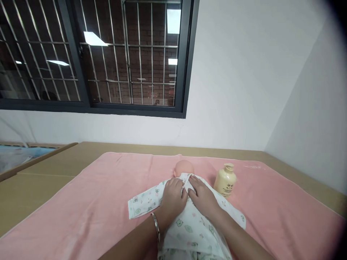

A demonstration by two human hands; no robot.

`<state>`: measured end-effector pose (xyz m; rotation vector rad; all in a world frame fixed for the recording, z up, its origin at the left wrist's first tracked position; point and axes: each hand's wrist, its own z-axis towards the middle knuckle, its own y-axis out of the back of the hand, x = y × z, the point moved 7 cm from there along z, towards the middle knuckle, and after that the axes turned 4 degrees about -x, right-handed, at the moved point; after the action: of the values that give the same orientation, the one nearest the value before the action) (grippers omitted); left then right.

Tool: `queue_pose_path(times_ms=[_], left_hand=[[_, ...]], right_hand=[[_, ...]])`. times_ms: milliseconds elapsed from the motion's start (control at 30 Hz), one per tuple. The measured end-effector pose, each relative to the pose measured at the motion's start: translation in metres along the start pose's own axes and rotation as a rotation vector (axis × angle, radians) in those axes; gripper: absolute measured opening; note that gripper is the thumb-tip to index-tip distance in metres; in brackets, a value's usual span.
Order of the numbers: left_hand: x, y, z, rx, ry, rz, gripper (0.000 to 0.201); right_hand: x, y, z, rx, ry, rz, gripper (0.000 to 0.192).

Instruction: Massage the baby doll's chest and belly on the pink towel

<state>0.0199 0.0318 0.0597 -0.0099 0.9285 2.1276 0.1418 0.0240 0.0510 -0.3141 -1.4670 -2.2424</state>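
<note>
A baby doll [184, 168] lies on a pink towel [108, 202], its bare head pointing away from me. It wears a white printed garment [189, 227] with sleeves spread to both sides. My left hand [173, 196] rests on the doll's chest, fingers curled at the garment's front edge near the collar. My right hand [202, 195] lies flat beside it, fingertips on the same collar edge. A silver bangle [155, 224] circles my left wrist.
A cream pump bottle [225, 180] stands upright on the towel just right of the doll. The towel covers a tan table [48, 173] set against a white wall under a barred window [108, 54]. A blue-lined tray edge [21, 155] shows far left.
</note>
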Motion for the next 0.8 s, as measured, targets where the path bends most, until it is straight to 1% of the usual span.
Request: queue_pose_path(times_ms=[100, 200, 333, 467, 667, 800], left_hand=[[-0.004, 0.003, -0.002, -0.036, -0.02, 0.055, 0.014], [-0.003, 0.005, -0.002, -0.049, 0.02, 0.057, 0.014], [0.004, 0.004, -0.001, -0.017, 0.108, 0.013, 0.018], [0.009, 0.002, 0.001, 0.018, 0.142, 0.002, 0.028], [0.012, -0.003, 0.0, 0.074, 0.134, -0.041, 0.035], [0.014, -0.005, 0.0, 0.08, 0.133, -0.068, 0.04]], right_hand=[[-0.005, -0.003, 0.004, 0.015, 0.03, 0.038, 0.052], [-0.001, -0.002, 0.002, -0.004, 0.048, 0.039, 0.051], [0.006, 0.005, -0.005, -0.079, 0.013, 0.008, 0.044], [0.012, 0.013, -0.011, -0.158, -0.007, -0.045, 0.035], [0.02, 0.016, -0.017, -0.191, -0.008, -0.12, 0.031], [0.019, 0.014, -0.018, -0.175, -0.032, -0.094, 0.034]])
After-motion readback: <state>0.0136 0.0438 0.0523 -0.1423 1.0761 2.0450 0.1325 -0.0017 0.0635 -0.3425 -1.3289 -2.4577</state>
